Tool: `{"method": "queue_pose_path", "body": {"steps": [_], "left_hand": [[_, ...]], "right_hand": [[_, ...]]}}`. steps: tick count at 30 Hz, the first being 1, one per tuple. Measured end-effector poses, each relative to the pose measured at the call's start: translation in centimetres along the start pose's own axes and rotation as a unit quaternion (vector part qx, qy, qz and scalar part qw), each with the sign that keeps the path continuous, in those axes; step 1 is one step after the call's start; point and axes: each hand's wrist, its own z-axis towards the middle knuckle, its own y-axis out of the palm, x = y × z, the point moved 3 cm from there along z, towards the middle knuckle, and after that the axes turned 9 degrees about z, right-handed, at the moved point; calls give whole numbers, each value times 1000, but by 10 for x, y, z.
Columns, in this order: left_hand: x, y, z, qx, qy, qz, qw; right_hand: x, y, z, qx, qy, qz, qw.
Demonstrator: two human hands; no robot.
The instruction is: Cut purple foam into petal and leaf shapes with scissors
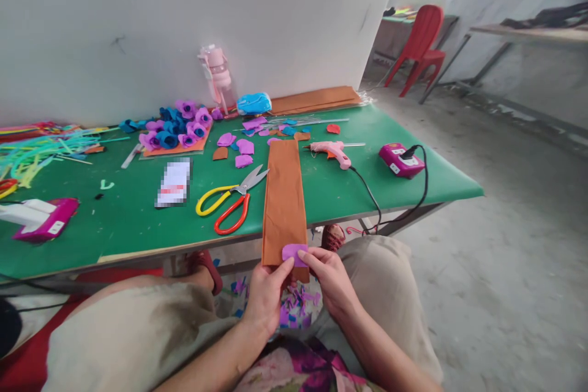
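Note:
A small purple petal-shaped piece [294, 253] lies against the lower end of a long folded brown strip [285, 196], which reaches from the green table over its front edge. My left hand [266, 300] pinches the lower end of the strip, its thumb on the purple piece. From the other side, my right hand [329, 278] holds the purple piece between thumb and fingers. Scissors [239, 193] with one yellow and one red handle lie partly open left of the strip. To the strip's right rests a pink glue gun [334, 152] with a black cord.
Loose purple petals [245, 147] lie beyond the scissors, near purple and blue paper flowers [177, 125]. A pink bottle [218, 73] stands by the white panel. A magenta power socket [400, 160] sits at right. Scraps [298, 306] lie below my hands.

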Motion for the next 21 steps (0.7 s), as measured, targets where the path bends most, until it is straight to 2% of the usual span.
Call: {"method": "queue_pose_path", "body": {"steps": [8,14,21], "left_hand": [[0,1,0,4,-12,5,1000],[2,2,0,-3,-16,0,1000],[5,5,-3,-2,-18,-14,1000]], "right_hand": [[-8,0,0,4,35,68,997],[-10,6,-4,-31,3,-6,999],[-10,11,-4,-26,-11,-7,1000]]}}
